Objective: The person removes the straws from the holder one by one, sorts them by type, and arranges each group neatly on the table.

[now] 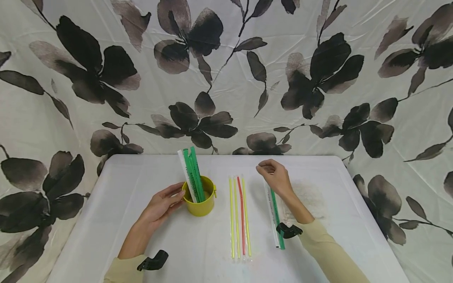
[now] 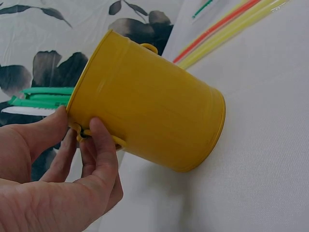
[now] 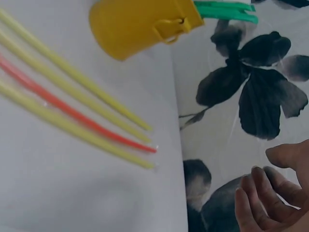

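A small yellow metal bucket (image 1: pixel 200 208) stands on the table, with long green and white sticks (image 1: pixel 194 177) leaning in it. My left hand (image 1: pixel 163 206) pinches its rim and side ear, thumb at the rim (image 2: pixel 70 104). My right hand (image 1: pixel 276 179) hovers at the far side with loosely bent fingers and nothing between them. Under that wrist lie a green strip and a white strip (image 1: pixel 271 212), partly hidden by the hand and arm. Between the hands, yellow straws (image 1: pixel 231 220) and one red straw (image 1: pixel 242 216) lie side by side in clear wrapping.
The white table (image 1: pixel 198 251) ends at the back against a hanging floral cloth (image 1: pixel 247 78). Smudges (image 1: pixel 308 200) mark the tabletop right of the strips. Each wrist carries a black camera mount, the left one (image 1: pixel 153 261) low over the table.
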`<state>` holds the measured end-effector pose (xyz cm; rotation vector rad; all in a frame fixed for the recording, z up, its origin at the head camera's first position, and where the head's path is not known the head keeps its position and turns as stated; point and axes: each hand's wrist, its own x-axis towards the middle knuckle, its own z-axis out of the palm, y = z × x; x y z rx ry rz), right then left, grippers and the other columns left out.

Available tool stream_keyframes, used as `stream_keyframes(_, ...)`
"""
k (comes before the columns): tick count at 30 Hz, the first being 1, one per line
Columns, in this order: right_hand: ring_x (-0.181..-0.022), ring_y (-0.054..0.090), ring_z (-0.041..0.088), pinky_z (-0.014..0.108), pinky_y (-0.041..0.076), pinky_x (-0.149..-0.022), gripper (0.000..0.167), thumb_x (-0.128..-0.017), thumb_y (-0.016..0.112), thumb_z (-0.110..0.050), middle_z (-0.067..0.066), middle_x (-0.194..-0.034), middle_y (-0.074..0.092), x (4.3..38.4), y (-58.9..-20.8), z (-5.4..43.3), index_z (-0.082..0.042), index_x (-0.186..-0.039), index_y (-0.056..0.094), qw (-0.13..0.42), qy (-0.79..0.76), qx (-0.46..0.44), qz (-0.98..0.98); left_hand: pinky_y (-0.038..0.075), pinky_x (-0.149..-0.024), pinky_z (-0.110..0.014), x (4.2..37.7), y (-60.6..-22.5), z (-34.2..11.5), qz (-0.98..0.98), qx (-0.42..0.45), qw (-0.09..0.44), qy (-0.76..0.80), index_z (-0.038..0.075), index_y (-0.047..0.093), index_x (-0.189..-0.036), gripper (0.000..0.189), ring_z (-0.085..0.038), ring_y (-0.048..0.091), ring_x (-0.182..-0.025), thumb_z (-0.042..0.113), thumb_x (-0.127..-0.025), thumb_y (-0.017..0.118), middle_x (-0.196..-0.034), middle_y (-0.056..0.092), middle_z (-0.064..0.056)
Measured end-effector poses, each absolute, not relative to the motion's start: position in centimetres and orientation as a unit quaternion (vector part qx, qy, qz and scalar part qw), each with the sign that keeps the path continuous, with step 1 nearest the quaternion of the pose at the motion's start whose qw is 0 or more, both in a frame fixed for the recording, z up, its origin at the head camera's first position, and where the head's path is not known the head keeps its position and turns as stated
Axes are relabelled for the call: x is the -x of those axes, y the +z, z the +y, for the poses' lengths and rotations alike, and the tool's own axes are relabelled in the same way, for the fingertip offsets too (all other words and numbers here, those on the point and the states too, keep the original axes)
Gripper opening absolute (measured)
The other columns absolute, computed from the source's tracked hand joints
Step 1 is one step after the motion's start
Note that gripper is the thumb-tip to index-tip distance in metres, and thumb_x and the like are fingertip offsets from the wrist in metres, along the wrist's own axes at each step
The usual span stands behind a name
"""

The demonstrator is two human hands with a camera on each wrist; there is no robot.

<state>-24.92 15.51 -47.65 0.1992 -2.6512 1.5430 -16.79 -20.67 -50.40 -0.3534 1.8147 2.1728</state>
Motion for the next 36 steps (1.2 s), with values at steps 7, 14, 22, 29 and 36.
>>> stream_keyframes(7, -0.105, 0.067, 0.029, 0.043, 0.054, -0.098, 0.027, -0.1, 0.07, -0.024, 0.014, -0.111, 0.071, 25.1, -46.6, 13.5, -0.005, -0.119, 0.07, 0.029, 0.528, -0.081, -0.845, 0.054, -0.1, -0.025, 16.8, -50.4, -20.7, 0.632, 0.12, 0.144, 0.752, -0.001, 0.041, -0.154, 0.058, -0.006, 0.062, -0.11, 0.012, -0.103, 0.065, -0.149, 0.044, -0.015)
stream_keyframes(14, -0.105, 0.067, 0.028, 0.039, 0.054, -0.1, 0.027, -0.1, 0.07, -0.02, 0.014, -0.111, 0.071, 25.3, -45.9, 11.6, -0.002, -0.12, 0.069, 0.035, 0.547, -0.109, -0.829, 0.052, -0.104, -0.029, 16.8, -50.6, -20.8, 0.634, 0.123, 0.144, 0.749, -0.001, 0.041, -0.154, 0.058, -0.006, 0.063, -0.11, 0.012, -0.103, 0.065, -0.151, 0.044, -0.016)
stream_keyframes(22, -0.105, 0.067, 0.029, 0.042, 0.055, -0.098, 0.028, -0.099, 0.071, -0.019, 0.015, -0.111, 0.07, 25.1, -45.4, 9.2, 0.0, -0.12, 0.069, 0.052, 0.571, -0.143, -0.806, 0.051, -0.106, -0.031, 16.8, -50.5, -20.8, 0.632, 0.123, 0.144, 0.751, -0.001, 0.041, -0.154, 0.057, -0.007, 0.063, -0.111, 0.011, -0.103, 0.064, -0.152, 0.043, -0.017)
stream_keyframes(29, -0.105, 0.067, 0.023, 0.037, 0.056, -0.097, 0.031, -0.099, 0.072, -0.022, 0.009, -0.114, 0.07, 25.3, -46.0, 7.0, -0.004, -0.124, 0.068, 0.052, 0.577, -0.163, -0.799, 0.051, -0.105, -0.029, 16.8, -50.5, -20.8, 0.631, 0.119, 0.146, 0.752, -0.001, 0.041, -0.154, 0.057, -0.007, 0.063, -0.111, 0.011, -0.103, 0.064, -0.152, 0.042, -0.017)
stream_keyframes(36, -0.107, 0.067, 0.024, 0.035, 0.056, -0.098, 0.032, -0.099, 0.071, -0.022, 0.009, -0.117, 0.069, 25.0, -46.3, 4.6, -0.004, -0.126, 0.066, 0.04, 0.58, -0.183, -0.793, 0.052, -0.105, -0.03, 16.8, -50.6, -20.9, 0.632, 0.117, 0.145, 0.752, -0.001, 0.042, -0.154, 0.059, -0.007, 0.063, -0.11, 0.012, -0.102, 0.066, -0.15, 0.045, -0.015)
